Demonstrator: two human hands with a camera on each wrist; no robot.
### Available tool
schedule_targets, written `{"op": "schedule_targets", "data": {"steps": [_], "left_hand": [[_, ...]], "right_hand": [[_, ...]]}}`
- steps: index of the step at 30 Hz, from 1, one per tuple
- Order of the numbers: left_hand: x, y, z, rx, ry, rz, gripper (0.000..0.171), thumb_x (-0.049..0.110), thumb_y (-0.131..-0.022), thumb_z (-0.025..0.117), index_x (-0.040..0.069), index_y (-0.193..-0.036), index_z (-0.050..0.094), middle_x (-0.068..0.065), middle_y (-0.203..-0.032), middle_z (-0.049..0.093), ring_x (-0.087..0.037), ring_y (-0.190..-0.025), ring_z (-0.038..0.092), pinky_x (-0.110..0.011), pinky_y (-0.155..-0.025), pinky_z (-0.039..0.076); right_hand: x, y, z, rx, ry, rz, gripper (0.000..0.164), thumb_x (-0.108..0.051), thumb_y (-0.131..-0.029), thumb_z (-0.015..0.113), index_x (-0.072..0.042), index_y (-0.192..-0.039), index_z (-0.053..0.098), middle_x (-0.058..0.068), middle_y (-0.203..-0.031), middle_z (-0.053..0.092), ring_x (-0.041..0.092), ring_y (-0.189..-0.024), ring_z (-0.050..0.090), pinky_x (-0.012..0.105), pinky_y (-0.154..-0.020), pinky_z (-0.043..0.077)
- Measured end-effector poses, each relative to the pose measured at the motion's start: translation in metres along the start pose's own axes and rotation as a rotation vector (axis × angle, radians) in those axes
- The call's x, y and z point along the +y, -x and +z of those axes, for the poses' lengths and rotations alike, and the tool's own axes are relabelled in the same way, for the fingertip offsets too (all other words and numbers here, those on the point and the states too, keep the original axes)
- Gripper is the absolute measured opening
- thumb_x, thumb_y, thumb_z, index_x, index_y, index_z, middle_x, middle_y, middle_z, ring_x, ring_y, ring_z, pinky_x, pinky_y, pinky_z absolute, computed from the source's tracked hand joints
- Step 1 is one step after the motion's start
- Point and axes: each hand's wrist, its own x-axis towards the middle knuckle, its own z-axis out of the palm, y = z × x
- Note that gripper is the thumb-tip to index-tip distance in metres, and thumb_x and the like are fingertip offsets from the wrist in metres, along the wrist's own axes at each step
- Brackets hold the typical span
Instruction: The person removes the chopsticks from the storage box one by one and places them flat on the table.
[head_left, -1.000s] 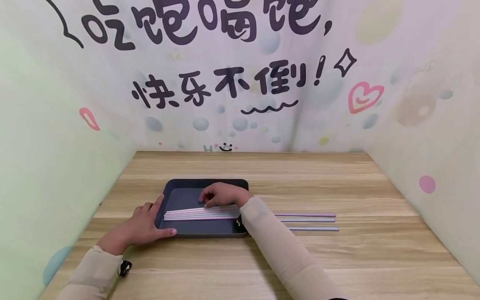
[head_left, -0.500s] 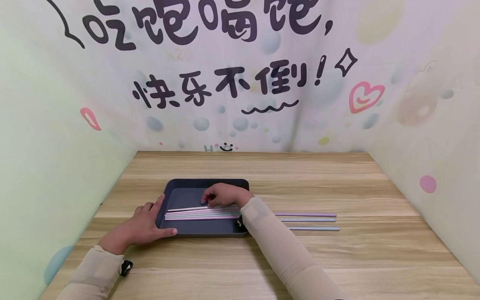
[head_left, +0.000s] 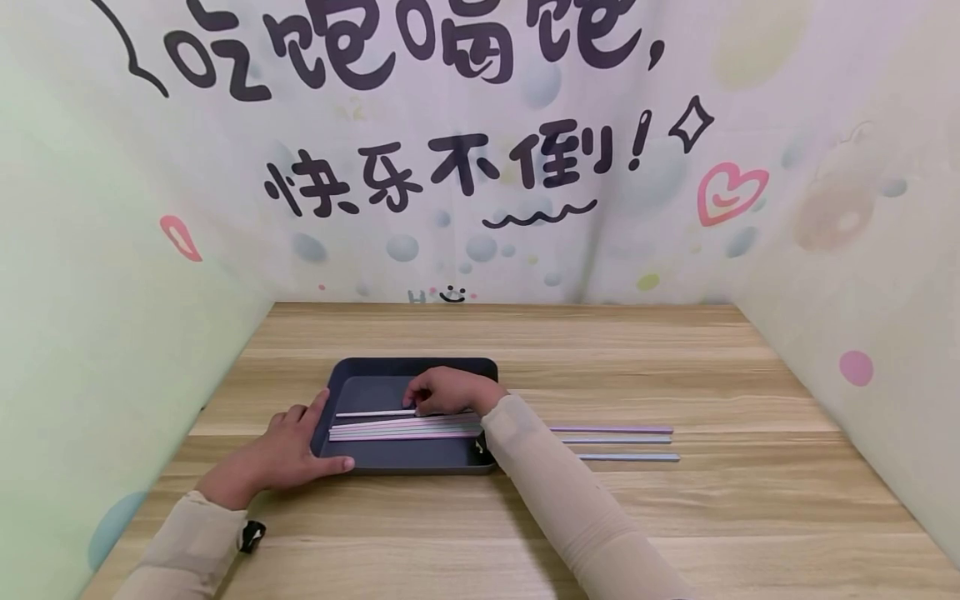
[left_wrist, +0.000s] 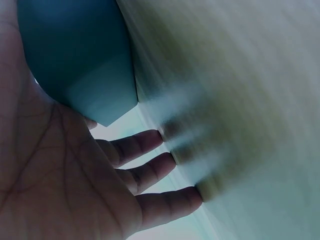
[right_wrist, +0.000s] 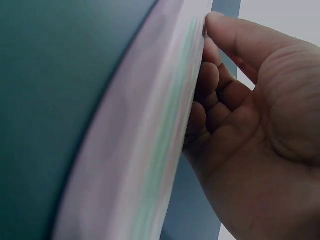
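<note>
A dark grey rectangular tray (head_left: 408,457) stands on the wooden table. Several pastel chopsticks (head_left: 401,432) lie side by side in it, pointing left to right. Over the tray, my right hand (head_left: 453,390) pinches one pale chopstick (head_left: 375,414) between thumb and fingers, a little behind the others. Its right end is hidden by my hand and sleeve. My left hand (head_left: 283,450) rests at the tray's left front corner, thumb along the front rim, fingers along the left side. In the left wrist view, the fingers (left_wrist: 170,205) reach straight past the tray wall (left_wrist: 100,85) to the table.
Right of the tray, a purple chopstick (head_left: 622,430) and two bluish chopsticks (head_left: 633,457) lie on the wooden table (head_left: 712,517), their left parts behind the right sleeve (head_left: 577,508). A printed curtain wall (head_left: 450,242) stands behind, with pale walls on both sides.
The pale chopstick in my right hand has come away from the row and moved slightly backward, leaving a gap. My left hand and the tray have stayed put.
</note>
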Motion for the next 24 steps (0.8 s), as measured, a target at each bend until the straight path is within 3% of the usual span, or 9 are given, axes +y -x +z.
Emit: {"op": "schedule_targets", "data": {"steps": [24], "left_hand": [[0.0007, -0.0004, 0.0001, -0.007, 0.002, -0.015, 0.124, 0.071, -0.077, 0.069, -0.006, -0.154, 0.011, -0.042, -0.137, 0.033, -0.059, -0.123, 0.033, -0.066, -0.093, 0.040]], "right_hand": [[-0.0034, 0.0011, -0.0028, -0.009, 0.017, -0.004, 0.019, -0.008, -0.098, 0.059, -0.018, -0.108, 0.071, -0.004, -0.084, 0.061, 0.009, -0.068, 0.051, 0.023, -0.064, 0.044]]}}
